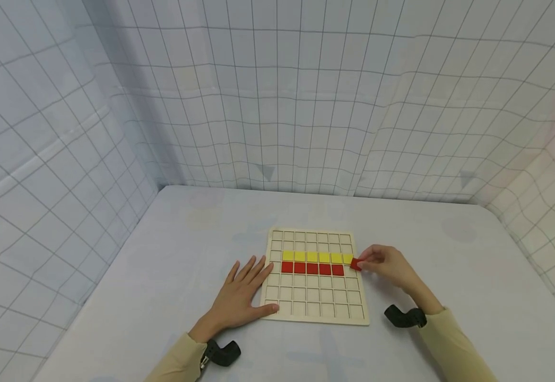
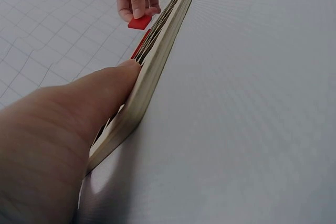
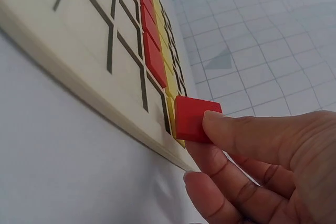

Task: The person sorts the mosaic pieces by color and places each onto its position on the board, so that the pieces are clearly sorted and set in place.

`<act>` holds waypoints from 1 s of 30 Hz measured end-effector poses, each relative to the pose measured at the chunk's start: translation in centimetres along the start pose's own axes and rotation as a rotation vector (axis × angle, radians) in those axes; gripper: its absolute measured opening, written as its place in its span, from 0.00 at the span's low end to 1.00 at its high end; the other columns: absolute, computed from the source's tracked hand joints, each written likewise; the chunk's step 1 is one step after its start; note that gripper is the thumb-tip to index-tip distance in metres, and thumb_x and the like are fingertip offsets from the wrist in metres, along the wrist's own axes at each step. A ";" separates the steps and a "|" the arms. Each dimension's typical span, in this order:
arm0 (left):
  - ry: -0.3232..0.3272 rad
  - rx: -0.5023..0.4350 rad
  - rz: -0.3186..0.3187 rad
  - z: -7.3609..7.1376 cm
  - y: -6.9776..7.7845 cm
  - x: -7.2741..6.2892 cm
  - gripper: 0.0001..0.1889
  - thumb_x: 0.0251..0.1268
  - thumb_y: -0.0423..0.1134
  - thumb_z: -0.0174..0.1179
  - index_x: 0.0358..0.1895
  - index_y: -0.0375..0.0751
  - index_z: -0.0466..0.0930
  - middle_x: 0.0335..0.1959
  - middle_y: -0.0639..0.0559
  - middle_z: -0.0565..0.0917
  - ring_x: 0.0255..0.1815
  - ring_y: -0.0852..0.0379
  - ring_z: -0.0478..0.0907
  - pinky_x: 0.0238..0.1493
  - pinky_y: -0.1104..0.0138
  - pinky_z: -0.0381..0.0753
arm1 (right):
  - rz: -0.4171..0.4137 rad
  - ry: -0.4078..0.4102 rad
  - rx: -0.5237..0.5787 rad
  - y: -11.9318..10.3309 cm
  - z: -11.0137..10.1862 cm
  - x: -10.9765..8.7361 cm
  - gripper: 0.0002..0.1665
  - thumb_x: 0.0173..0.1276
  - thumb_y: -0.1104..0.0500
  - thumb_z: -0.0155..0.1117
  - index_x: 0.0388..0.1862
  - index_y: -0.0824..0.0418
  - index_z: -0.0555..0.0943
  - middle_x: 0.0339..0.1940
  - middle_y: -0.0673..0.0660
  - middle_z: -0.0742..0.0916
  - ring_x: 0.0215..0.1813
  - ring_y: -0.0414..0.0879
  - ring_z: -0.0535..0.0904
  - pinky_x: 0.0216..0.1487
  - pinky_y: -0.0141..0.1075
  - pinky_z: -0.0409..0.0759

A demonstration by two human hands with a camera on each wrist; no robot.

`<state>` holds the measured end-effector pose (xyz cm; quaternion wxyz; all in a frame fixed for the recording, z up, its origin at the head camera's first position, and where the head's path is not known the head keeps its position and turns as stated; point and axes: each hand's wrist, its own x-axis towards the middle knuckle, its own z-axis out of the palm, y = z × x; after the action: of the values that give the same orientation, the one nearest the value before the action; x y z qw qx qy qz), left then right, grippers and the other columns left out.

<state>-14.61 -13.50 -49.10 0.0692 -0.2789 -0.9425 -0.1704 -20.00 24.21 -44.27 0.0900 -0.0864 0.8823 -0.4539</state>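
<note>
A cream grid board (image 1: 306, 310) lies on the table, with a row of yellow tiles (image 1: 312, 257) and, just nearer, a row of red tiles (image 1: 312, 268). Between thumb and fingers my right hand (image 1: 386, 265) pinches one red square tile (image 3: 191, 119), held tilted over the board's right edge, by the right end of the red row. My left hand (image 1: 240, 297) lies flat with fingers spread at the board's left side. Its thumb (image 2: 113, 85) rests on the near left corner of the board, and its fingertips reach the left rim.
A white table (image 1: 172, 239) surrounds the board. Grid-patterned cloth walls (image 1: 287, 106) rise behind it and at both sides. Each wrist carries a black device, one on the left (image 1: 225, 354) and another on the right (image 1: 404, 317).
</note>
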 end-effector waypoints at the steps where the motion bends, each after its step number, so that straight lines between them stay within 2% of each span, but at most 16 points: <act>1: 0.002 -0.001 0.001 0.0 0.0 0.0 0.48 0.57 0.73 0.48 0.75 0.46 0.55 0.75 0.49 0.53 0.75 0.48 0.44 0.69 0.46 0.37 | 0.000 -0.001 0.004 -0.1 0.1 0.0 0.09 0.59 0.59 0.71 0.35 0.63 0.81 0.29 0.53 0.85 0.31 0.48 0.78 0.30 0.35 0.73; 6: -0.004 -0.001 -0.002 0.0 0.1 0.0 0.48 0.57 0.73 0.49 0.75 0.47 0.54 0.75 0.49 0.53 0.75 0.48 0.44 0.69 0.47 0.37 | -0.036 -0.007 -0.035 -0.3 0.5 0.0 0.06 0.59 0.63 0.70 0.34 0.63 0.82 0.29 0.52 0.85 0.30 0.47 0.78 0.27 0.34 0.74; 13: -0.049 0.011 -0.023 -0.5 0.2 0.0 0.48 0.57 0.73 0.48 0.76 0.49 0.51 0.76 0.51 0.50 0.75 0.50 0.42 0.70 0.48 0.36 | -0.041 -0.012 -0.072 -0.5 1.0 0.2 0.05 0.59 0.62 0.70 0.33 0.61 0.82 0.28 0.51 0.84 0.31 0.46 0.78 0.27 0.36 0.75; 30: -0.055 0.015 -0.028 -0.5 0.2 0.1 0.48 0.57 0.74 0.47 0.76 0.49 0.51 0.76 0.51 0.50 0.75 0.51 0.41 0.70 0.48 0.35 | -0.050 -0.019 -0.162 -0.5 1.3 0.5 0.02 0.59 0.61 0.70 0.31 0.57 0.84 0.27 0.48 0.83 0.30 0.45 0.77 0.28 0.37 0.75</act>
<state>-14.50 -13.46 -48.55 0.0430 -0.2699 -0.9491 -0.1564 -20.18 22.77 -44.60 0.0798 -0.1197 0.9128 -0.3821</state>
